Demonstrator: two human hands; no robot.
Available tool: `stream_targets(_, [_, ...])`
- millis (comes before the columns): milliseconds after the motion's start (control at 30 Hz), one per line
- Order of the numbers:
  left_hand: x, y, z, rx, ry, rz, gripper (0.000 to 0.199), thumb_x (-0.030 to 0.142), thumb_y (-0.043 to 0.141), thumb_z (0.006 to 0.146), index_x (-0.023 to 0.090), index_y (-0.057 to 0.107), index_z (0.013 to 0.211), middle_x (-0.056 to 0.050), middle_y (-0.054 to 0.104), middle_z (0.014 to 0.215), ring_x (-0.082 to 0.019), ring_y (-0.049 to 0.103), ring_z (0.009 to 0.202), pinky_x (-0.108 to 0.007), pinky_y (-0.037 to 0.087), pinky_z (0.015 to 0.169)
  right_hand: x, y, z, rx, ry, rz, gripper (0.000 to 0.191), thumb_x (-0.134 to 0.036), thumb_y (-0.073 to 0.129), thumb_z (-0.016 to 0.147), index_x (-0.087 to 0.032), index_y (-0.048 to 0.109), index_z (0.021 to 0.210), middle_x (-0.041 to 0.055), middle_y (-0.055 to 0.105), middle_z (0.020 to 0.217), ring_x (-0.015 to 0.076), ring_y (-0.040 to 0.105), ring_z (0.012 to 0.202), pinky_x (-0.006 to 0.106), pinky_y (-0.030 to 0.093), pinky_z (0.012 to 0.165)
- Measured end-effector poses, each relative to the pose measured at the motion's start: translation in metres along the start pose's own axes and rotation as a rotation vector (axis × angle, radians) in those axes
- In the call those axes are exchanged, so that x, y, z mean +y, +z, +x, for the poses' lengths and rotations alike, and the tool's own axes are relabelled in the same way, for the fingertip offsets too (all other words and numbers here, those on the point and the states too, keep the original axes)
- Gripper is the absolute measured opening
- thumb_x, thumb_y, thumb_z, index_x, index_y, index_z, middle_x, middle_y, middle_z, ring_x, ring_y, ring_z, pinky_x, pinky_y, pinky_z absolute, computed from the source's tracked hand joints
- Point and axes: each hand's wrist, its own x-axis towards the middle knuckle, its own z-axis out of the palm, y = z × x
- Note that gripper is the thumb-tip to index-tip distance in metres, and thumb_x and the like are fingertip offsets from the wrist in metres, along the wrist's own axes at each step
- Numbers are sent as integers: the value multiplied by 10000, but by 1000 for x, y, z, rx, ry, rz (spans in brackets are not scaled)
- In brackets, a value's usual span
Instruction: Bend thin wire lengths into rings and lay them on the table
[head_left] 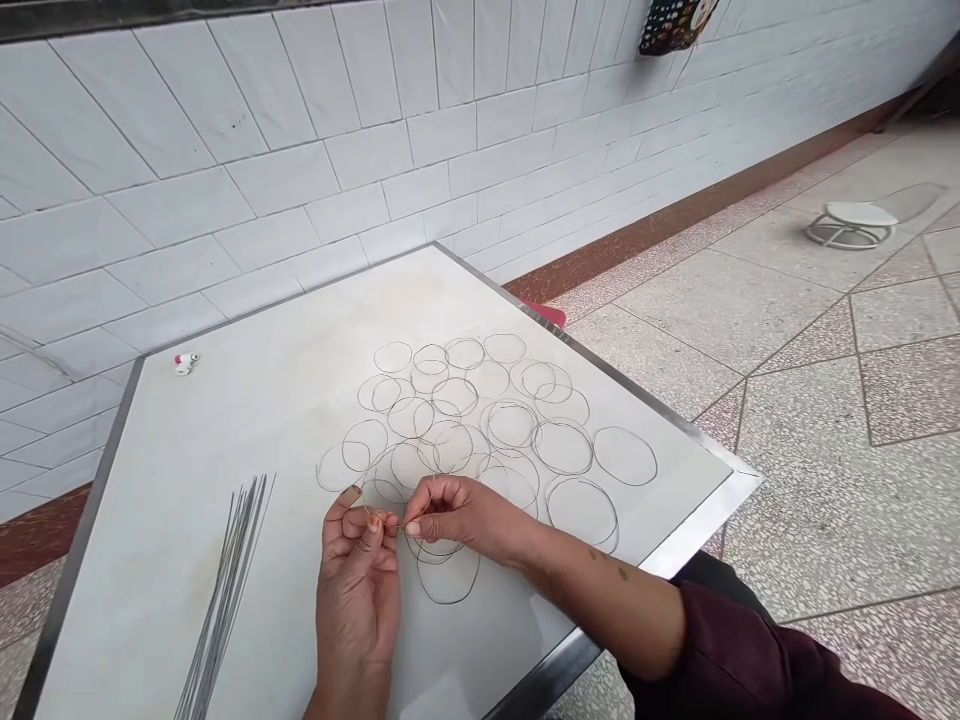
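Note:
Between my two hands, a thin wire [400, 525] is pinched near the table's lower middle. My left hand [361, 565] has its thumb and index finger closed on the wire, palm turned up. My right hand [454, 515] pinches the wire from the right, its fingertips close to the left ones. Several thin wire rings [625, 456] lie spread and overlapping on the white table [247, 400], beyond and beneath my hands. A bundle of straight wires [229, 590] lies to the left of my left hand.
A small white and red object [184, 363] is near the table's far left corner. The tiled wall [315, 210] runs along the back edge. On the floor to the right stands a round white stool [859, 215]. A dark patterned item [671, 25] hangs on the wall.

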Motion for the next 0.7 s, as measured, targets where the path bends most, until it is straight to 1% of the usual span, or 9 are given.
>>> stream_targets(67, [1, -1, 2, -2, -3, 21, 436, 117, 830, 681, 253, 689, 1070, 62, 607, 731, -90, 617, 742, -207, 531, 791, -4, -5, -1, 6, -6, -33, 361, -417, 835, 705, -186, 645, 906, -22, 609, 818, 93, 532, 719, 228, 427, 668])
stream_targets(133, [2, -1, 4, -10, -14, 47, 446, 128, 831, 686, 249, 688, 1091, 55, 598, 735, -91, 613, 739, -201, 531, 769, -10, -10, -2, 62, -59, -67, 343, -470, 729, 817, -210, 611, 1007, -12, 603, 889, 90, 542, 725, 223, 427, 649])
stream_targets(233, [3, 1, 4, -13, -53, 81, 450, 147, 844, 676, 231, 692, 1091, 36, 609, 760, -97, 613, 734, -195, 530, 718, -14, -12, -3, 139, -156, -179, 316, -497, 569, 926, -221, 562, 1080, -11, 589, 848, 85, 516, 630, 219, 399, 561])
stream_targets(367, [3, 1, 5, -11, -103, 91, 416, 166, 857, 662, 210, 707, 1048, 21, 617, 777, -103, 615, 735, -196, 528, 684, -12, -8, -2, 248, -178, -365, 230, -432, 520, 948, -219, 559, 1027, -25, 583, 765, 86, 518, 555, 208, 393, 486])
stream_targets(467, [2, -1, 6, -1, -123, 90, 349, 178, 852, 672, 195, 719, 994, 4, 628, 803, -110, 619, 766, -194, 532, 687, -11, -6, -2, 300, -178, -424, 185, -394, 521, 941, -223, 569, 992, -33, 585, 736, 84, 535, 532, 193, 408, 459])
stream_targets(567, [1, -2, 7, 40, -157, 92, 286, 166, 841, 679, 178, 728, 942, -18, 636, 840, -113, 619, 776, -195, 540, 692, -11, -5, -3, 322, -176, -443, 163, -375, 521, 935, -227, 580, 969, -38, 591, 724, 81, 543, 520, 184, 431, 452])
stream_targets(700, [0, -3, 8, 81, -173, 81, 282, 137, 841, 664, 168, 733, 922, -22, 632, 848, -114, 619, 767, -195, 547, 682, -11, -5, -2, 327, -169, -458, 143, -354, 523, 926, -230, 588, 956, -42, 588, 710, 85, 555, 525, 186, 457, 456])
